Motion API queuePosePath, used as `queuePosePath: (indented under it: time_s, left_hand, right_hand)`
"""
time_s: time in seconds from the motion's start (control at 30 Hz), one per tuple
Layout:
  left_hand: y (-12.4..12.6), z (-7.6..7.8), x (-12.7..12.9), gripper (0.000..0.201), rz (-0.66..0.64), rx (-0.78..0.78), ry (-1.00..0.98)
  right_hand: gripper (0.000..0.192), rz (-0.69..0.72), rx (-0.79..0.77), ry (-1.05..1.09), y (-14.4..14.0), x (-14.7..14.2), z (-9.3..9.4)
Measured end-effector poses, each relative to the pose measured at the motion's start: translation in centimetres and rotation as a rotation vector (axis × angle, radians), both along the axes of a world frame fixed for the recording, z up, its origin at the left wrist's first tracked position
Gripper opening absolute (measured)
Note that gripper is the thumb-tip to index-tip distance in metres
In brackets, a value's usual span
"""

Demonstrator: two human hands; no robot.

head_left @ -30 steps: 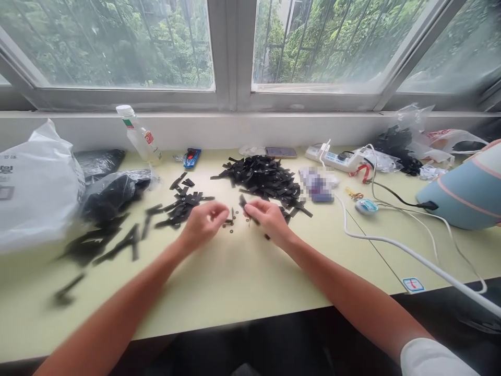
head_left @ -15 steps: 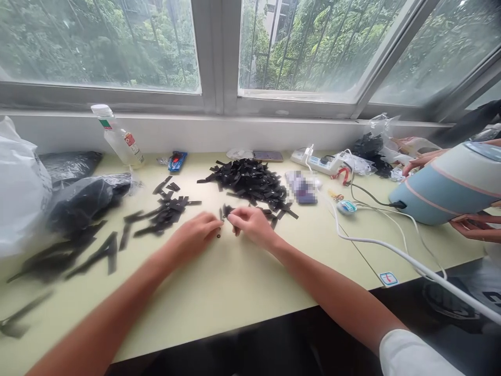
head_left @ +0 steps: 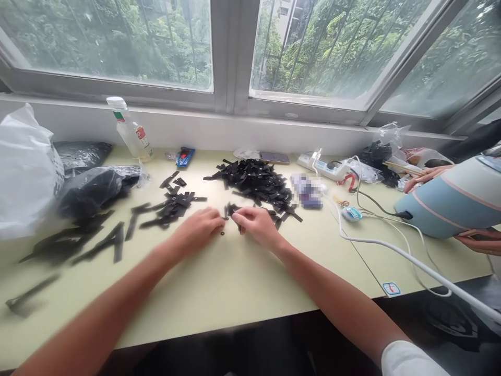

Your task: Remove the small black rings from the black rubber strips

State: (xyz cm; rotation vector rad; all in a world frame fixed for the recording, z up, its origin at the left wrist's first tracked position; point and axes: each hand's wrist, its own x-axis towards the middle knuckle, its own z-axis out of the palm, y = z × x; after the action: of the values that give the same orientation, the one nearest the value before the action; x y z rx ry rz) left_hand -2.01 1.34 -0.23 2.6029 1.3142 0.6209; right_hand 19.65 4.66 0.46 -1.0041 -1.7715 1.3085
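My left hand [head_left: 203, 225] rests on the table with its fingers curled together; what they hold, if anything, is hidden. Just by its fingertips lies a small dark ring [head_left: 223, 233]. My right hand [head_left: 257, 225] is closed in a pinch on a short black fabric strip [head_left: 231, 208], mostly covered by the fingers. Behind both hands rises a large heap of black strips [head_left: 254, 180], some with small round eyelets. A smaller cluster of black strips [head_left: 178, 206] lies beyond my left hand.
Plastic bags [head_left: 29, 172], a bottle [head_left: 133, 136] and loose strips [head_left: 78, 240] stand or lie at left. A power strip [head_left: 324, 166] and white cable [head_left: 383, 243] cross the right side. Another person's hand [head_left: 479, 241] is by a blue-and-white container [head_left: 450, 193].
The camera view has shifted slightly, so the scene sits a little further right. Both hands keep nearly the same pose close together over the table.
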Motion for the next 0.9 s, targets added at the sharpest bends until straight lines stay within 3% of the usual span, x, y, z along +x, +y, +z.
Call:
queuePosePath:
  time_s: [0.23,0.43,0.73,0.9]
  left_hand:
    - [-0.4,-0.2,0.8,0.021,0.022,-0.028,-0.223]
    - [-1.2,0.2,2.1,0.017,0.119,-0.086,-0.535]
    - [-1.1,0.3,1.9,0.017,0.166,-0.13,-0.586]
    - [-1.1,0.1,1.7,0.022,0.068,0.053,-0.457]
  right_hand:
    - [0.026,-0.014,0.039,-0.06,-0.3,0.1,-0.1]
    - [0.024,0.032,0.233,-0.104,-0.7,-0.1,-0.6]
    - [0.022,0.084,0.423,-0.135,-0.5,0.0,-1.1]
    - [0.021,0.096,0.465,-0.127,-0.5,0.2,-0.9]
